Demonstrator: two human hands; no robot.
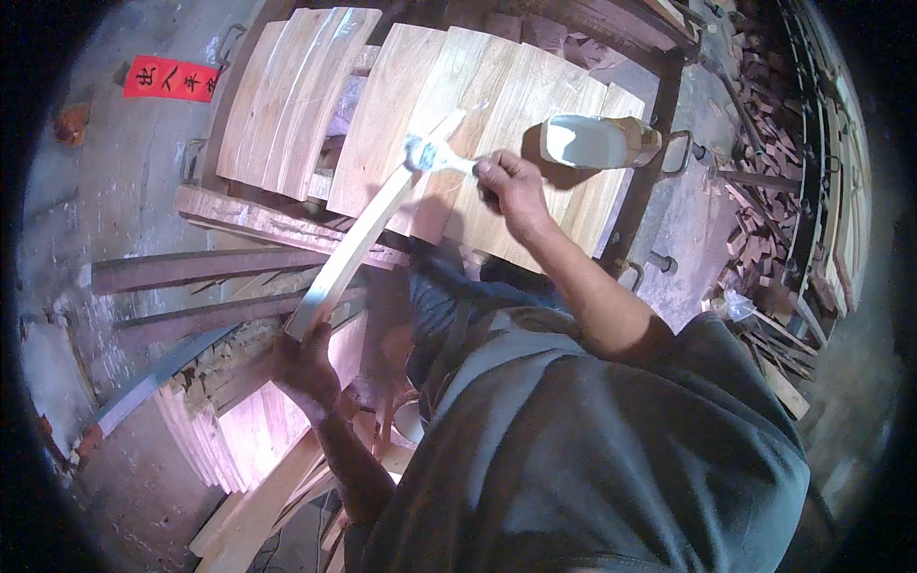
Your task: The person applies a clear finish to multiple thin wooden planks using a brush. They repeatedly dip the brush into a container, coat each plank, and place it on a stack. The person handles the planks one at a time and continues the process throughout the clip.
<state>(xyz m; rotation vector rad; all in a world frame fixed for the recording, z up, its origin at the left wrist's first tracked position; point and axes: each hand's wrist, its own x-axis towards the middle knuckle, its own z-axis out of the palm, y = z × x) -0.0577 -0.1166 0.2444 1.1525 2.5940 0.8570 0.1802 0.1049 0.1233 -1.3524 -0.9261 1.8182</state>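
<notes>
L hand [304, 368] has its grip closed round the lower end of a long curved wooden slat [358, 239], holding it up at a slant so its top end reaches over the row of boards. R hand [511, 186] has its grip tight on the handle of a paintbrush [432, 156]; bristles touch the slat's upper edge nr the top. Slat sits betw. both hands, low end at L, top by the brush. Behind: pale curved boards [458, 105] laid side by side on a dark metal frame [635, 205]. Cut-open jug w/ white liquid [597, 141] rests on the boards just R of the brush hand. Stack of reddish slats [229, 435] lower L, below L hand. Scrap wood pile [764, 239] far R. Red paper strip [170, 78] on the wall, top L.
</notes>
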